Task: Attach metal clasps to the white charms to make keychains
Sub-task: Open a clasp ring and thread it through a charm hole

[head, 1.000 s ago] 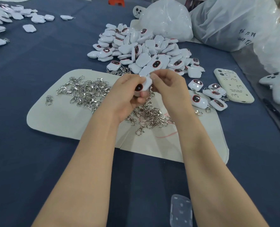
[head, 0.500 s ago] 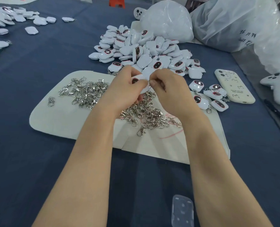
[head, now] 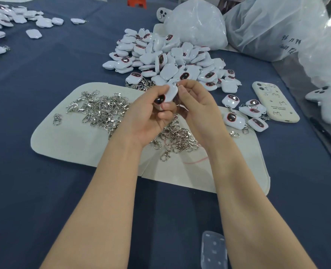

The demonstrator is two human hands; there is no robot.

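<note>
My left hand (head: 147, 115) grips a white charm (head: 170, 93) with a dark oval face, held above the white mat (head: 67, 136). My right hand (head: 197, 105) pinches at the charm's top edge, where a small metal piece shows; the clasp itself is mostly hidden by my fingers. Loose metal clasps (head: 100, 109) lie heaped on the mat, with more of those clasps (head: 178, 138) under my hands. A large pile of white charms (head: 168, 59) sits behind the mat. Several charms with clasps attached (head: 244, 115) lie to the right.
A white phone (head: 273, 101) lies at the right. Clear plastic bags (head: 197, 24) stand at the back and right. More charms (head: 15, 18) are scattered at the far left on the blue cloth. A translucent case (head: 214, 249) lies near the front edge.
Both hands have turned the charm: its dark face now points down-left and its white back faces up. The right fingers have shifted to the charm's top edge.
</note>
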